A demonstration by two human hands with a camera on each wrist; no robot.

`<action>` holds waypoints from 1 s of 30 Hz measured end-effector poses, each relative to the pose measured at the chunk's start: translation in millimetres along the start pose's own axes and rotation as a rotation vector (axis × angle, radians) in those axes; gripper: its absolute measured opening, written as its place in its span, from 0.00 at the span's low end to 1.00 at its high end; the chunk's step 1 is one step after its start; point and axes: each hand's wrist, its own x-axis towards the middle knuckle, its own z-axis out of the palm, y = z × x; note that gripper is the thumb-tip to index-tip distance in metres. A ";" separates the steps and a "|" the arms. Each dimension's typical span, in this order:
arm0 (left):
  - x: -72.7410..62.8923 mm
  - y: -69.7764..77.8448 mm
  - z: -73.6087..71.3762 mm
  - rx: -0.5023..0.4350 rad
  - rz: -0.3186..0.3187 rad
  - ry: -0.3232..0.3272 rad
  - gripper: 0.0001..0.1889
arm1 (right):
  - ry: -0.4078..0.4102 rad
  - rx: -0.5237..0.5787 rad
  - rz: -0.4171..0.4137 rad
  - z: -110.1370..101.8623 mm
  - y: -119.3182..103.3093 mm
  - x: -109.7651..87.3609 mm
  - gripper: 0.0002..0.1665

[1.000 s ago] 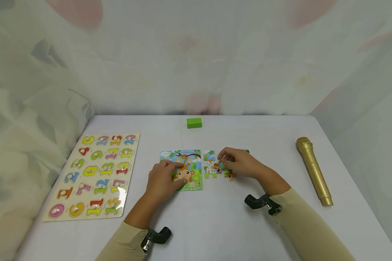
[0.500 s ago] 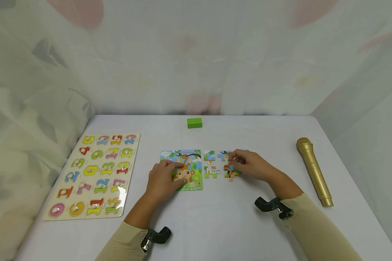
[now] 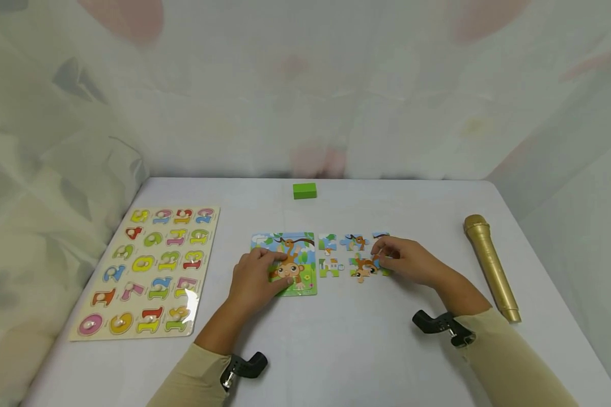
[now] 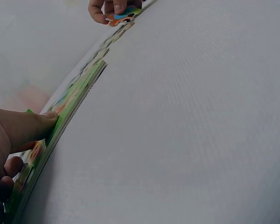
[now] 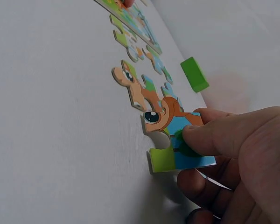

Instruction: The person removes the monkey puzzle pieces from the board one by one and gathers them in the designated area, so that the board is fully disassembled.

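My left hand (image 3: 252, 277) rests on the monkey picture puzzle board (image 3: 309, 277), thumb and index finger stretched over its face. In the left wrist view that thumb (image 4: 37, 125) presses near the board's edge. My right hand (image 3: 409, 260) pinches a puzzle piece (image 5: 191, 161) showing a monkey's eye, blue and green, between thumb and fingers. The held piece overlaps the right side of another monkey-face piece (image 3: 358, 270) in the head view. Behind it lie a branch piece (image 3: 355, 243) and a corner piece (image 3: 379, 234), partly hidden by my right hand.
Two more puzzle pieces, a sky piece (image 3: 328, 242) and a house piece (image 3: 328, 267), lie right of the board. A wooden number board (image 3: 203, 271) is at left, a green block (image 3: 305, 191) at the back, and a golden microphone (image 3: 493, 268) at right.
My right hand has carried the pinched puzzle piece to the right, past the other monkey-face piece, uncovering the branch piece. My left hand has stayed on the board.
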 end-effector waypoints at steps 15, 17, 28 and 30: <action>0.1 -0.7 0.2 0.008 0.005 -0.009 0.29 | 0.026 -0.033 -0.015 -9.3 11.6 -9.4 0.10; 0.4 -0.8 0.2 0.009 0.008 -0.007 0.29 | 0.040 -0.041 -0.024 -8.9 13.0 -9.6 0.09; 1.0 -1.4 0.6 0.008 0.005 -0.006 0.30 | 0.096 -0.055 -0.107 -4.9 15.6 -11.5 0.10; 0.8 -0.9 0.4 0.004 0.006 -0.006 0.30 | 0.101 -0.059 -0.108 -4.3 15.9 -11.6 0.10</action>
